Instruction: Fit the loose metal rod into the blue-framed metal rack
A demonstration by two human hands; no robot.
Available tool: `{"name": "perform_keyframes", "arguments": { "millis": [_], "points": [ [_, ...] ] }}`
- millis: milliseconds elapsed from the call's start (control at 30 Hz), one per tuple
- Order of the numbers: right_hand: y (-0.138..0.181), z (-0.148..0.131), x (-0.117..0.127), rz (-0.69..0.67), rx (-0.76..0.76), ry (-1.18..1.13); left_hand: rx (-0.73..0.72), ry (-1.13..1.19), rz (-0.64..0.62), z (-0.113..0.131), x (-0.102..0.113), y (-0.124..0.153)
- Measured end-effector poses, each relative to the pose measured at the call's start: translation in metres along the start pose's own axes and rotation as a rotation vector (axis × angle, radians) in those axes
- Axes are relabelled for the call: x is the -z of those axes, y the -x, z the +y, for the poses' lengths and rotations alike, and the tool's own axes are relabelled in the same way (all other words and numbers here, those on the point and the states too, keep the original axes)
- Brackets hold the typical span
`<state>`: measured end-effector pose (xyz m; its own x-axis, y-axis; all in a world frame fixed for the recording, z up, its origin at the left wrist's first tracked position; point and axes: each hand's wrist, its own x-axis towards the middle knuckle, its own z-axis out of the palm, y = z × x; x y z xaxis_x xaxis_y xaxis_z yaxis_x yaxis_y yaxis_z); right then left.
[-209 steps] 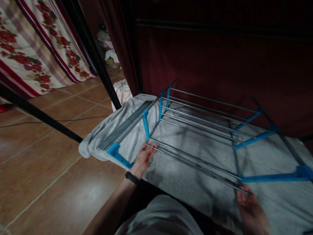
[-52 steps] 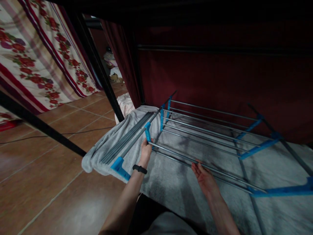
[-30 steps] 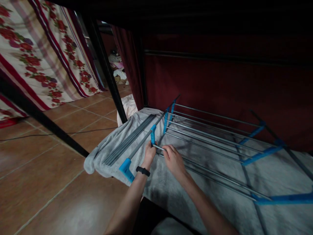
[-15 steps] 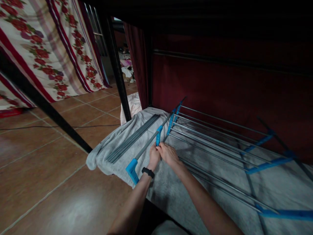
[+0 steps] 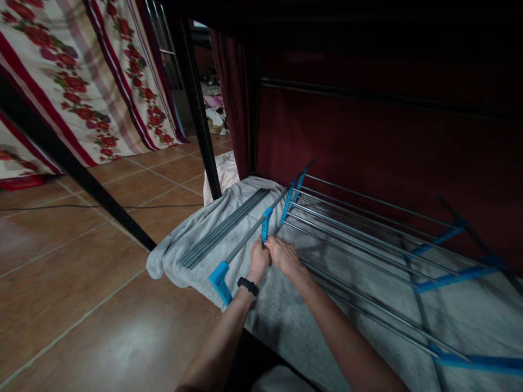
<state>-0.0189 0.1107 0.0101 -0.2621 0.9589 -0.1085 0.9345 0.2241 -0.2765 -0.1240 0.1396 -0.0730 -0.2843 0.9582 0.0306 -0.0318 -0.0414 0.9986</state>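
A metal rack frame [image 5: 359, 228] with grey rods and blue plastic connectors lies flat on a grey blanket [image 5: 286, 316]. My left hand [image 5: 260, 260], with a black band on its wrist, is closed around the blue connector [image 5: 266, 224] on the frame's left side bar. My right hand [image 5: 283, 255] is right beside it, fingers pinched on the end of a thin grey rod [image 5: 368, 305] where it meets that connector. Both hands touch each other at the joint.
A bundle of loose grey rods [image 5: 223, 228] lies on the blanket's left part. A black diagonal bar [image 5: 77, 174] and a black post [image 5: 200, 114] stand to the left over the brown tile floor [image 5: 81, 283]. A dark red fabric wall [image 5: 368, 141] rises behind; a floral cloth [image 5: 81, 81] hangs at left.
My right hand slid left along the rod from the frame's middle to the blue connector, meeting my left hand there. The view shifted slightly left.
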Motion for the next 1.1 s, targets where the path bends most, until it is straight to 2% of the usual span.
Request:
{"name": "perform_keyframes", "arguments": {
  "millis": [567, 1100],
  "points": [
    [-0.007, 0.015, -0.020, -0.056, 0.015, -0.037, -0.031, -0.126, -0.012, -0.007, 0.004, 0.001],
    [-0.005, 0.012, -0.021, -0.078, 0.009, -0.001, -0.026, -0.157, -0.079, -0.016, 0.002, -0.001]
  ]
}}
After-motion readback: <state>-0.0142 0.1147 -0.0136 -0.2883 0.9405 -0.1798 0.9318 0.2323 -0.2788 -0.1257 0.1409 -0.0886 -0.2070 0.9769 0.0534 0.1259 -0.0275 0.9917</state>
